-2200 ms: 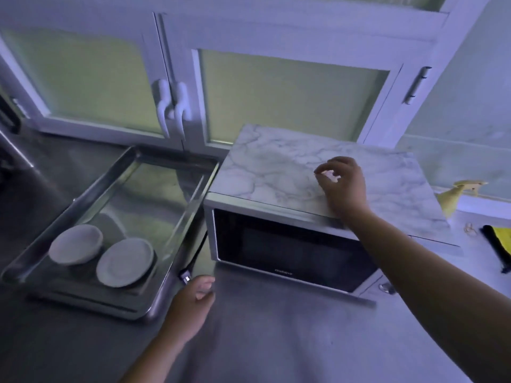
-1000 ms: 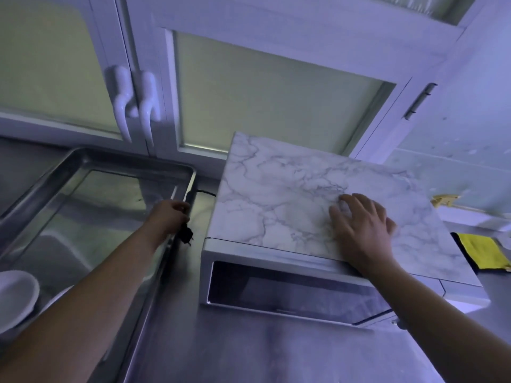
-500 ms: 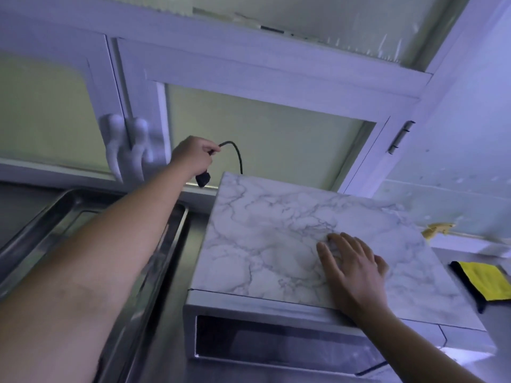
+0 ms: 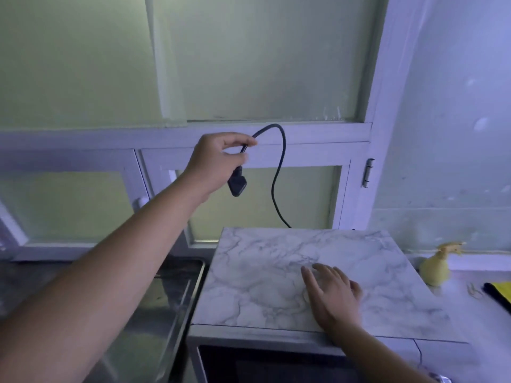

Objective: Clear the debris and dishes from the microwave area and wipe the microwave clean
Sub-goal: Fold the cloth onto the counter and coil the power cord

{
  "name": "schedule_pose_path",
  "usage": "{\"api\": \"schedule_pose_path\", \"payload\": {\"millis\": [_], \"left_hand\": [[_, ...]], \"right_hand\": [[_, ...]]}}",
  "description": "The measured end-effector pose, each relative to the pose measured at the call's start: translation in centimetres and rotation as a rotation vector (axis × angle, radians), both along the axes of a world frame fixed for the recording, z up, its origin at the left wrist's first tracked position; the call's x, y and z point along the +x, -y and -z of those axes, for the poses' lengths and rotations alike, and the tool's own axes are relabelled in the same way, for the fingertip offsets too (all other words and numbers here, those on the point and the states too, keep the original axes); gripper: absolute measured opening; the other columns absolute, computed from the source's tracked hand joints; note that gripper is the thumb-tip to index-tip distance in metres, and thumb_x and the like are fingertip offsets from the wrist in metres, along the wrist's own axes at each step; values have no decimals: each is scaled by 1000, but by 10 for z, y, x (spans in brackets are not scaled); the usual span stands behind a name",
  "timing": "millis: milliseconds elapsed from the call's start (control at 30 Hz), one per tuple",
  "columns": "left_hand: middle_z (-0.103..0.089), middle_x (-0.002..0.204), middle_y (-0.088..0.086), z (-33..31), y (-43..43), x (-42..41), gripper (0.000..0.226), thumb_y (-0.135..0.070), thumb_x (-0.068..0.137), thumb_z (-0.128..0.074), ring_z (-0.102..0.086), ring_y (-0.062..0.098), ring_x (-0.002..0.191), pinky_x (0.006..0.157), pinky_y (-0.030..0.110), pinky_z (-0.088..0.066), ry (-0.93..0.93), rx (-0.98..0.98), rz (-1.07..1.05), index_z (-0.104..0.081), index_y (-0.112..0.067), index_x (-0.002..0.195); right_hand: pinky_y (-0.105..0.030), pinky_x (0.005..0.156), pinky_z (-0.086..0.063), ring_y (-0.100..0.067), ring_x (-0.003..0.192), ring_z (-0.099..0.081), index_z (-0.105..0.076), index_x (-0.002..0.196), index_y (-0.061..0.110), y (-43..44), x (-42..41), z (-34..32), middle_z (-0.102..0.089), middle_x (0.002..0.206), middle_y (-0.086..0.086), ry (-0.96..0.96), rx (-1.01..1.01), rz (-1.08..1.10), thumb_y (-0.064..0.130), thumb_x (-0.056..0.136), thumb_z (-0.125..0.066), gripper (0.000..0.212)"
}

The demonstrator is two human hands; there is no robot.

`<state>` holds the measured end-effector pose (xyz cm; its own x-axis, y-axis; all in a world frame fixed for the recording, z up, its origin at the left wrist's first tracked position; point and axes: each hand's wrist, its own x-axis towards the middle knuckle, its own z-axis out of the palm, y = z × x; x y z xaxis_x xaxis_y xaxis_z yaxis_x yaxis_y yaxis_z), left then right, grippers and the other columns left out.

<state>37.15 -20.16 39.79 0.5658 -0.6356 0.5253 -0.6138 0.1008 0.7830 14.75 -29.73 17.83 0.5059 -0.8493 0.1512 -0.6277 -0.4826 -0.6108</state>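
Marble-topped microwave (image 4: 262, 288), its black power cord (image 4: 280, 161) in a high loop (plug (image 4: 237, 186) downward).

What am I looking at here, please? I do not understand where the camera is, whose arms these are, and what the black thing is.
There is no machine: a person wears a camera on the head, so you see their own two arms from above. The left hand pinches a black power cord just above its plug, which hangs in the air; the cord runs down behind the microwave. The right hand lies flat, fingers straight, on the microwave's marble-patterned top. Left of the microwave is a metal tray; to its right stand a yellow spray bottle and, at the picture's edge, a yellow cloth.
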Motion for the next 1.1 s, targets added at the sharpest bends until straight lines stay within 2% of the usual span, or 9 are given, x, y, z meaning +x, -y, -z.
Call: {"api": "schedule_pose_path", "payload": {"millis": [167,267,333,500,600,700,900,1000,1100], "left_hand": [[-59,57,-11,-5,-14,-83,36,-11,89,-71,-47,10,55,66,29,-47,87,60,133,-76,-46,95],[-74,81,4,2,-14,-139,37,-13,89,-72,-48,14,60,64,27,-45,180,169,257,-76,-49,96],[-76,100,-6,8,-12,-173,34,-16,87,-72,-56,9,62,64,22,-49,252,241,365,-76,-48,97],[-70,114,-22,26,9,-228,17,-22,82,-78,-68,7,73,72,34,-58,236,559,549,-76,-36,91],[-76,102,-4,34,36,-234,6,-17,86,-77,-67,12,77,78,35,-55,33,615,567,-75,-17,92],[-73,94,14,49,71,-223,7,-13,91,-71,-67,15,75,74,34,-56,-76,587,306,-72,-8,96],[-53,82,9,109,154,-202,66,-8,90,-65,-48,21,67,52,28,-41,-381,606,28,-24,-42,128],[-50,83,10,140,192,-191,42,-3,92,-59,-42,21,68,57,32,-35,-408,582,-40,-41,-29,119],[-46,69,4,159,220,-179,11,-4,89,-54,-39,18,59,55,28,-33,-191,630,-134,-53,-14,84]], "right_hand": [[-43,111,-31,-23,124,-50,-65,120,24,12,-19,-29,-61,135,-1,500,576,-4,63,99,-37,52],[-49,101,-42,-32,118,-59,-67,118,9,52,-49,-84,-66,130,-13,848,1199,-84,63,96,-42,64],[-55,96,-51,-35,109,-68,-67,117,-1,84,-76,-125,-70,120,-17,938,1317,-210,56,90,-55,64],[-39,71,-62,-22,75,-74,-70,102,0,125,-138,-197,-74,78,-7,785,1216,-362,26,91,-59,30],[-35,63,-61,-21,70,-72,-76,97,1,143,-180,-209,-72,80,-8,667,1109,-415,20,96,-54,30],[-30,57,-57,-19,61,-65,-78,99,0,156,-221,-209,-70,96,-11,618,1054,-514,17,82,-62,29],[-29,56,-54,-18,68,-65,-79,99,6,162,-260,-184,-75,110,-3,554,835,-583,17,78,-64,28],[-33,61,-56,-20,74,-66,-78,99,4,166,-269,-174,-75,98,-5,506,764,-642,15,79,-57,31],[-33,58,-55,-22,68,-62,-80,97,5,183,-278,-164,-71,87,-6,504,699,-596,1,89,-52,29]]}}
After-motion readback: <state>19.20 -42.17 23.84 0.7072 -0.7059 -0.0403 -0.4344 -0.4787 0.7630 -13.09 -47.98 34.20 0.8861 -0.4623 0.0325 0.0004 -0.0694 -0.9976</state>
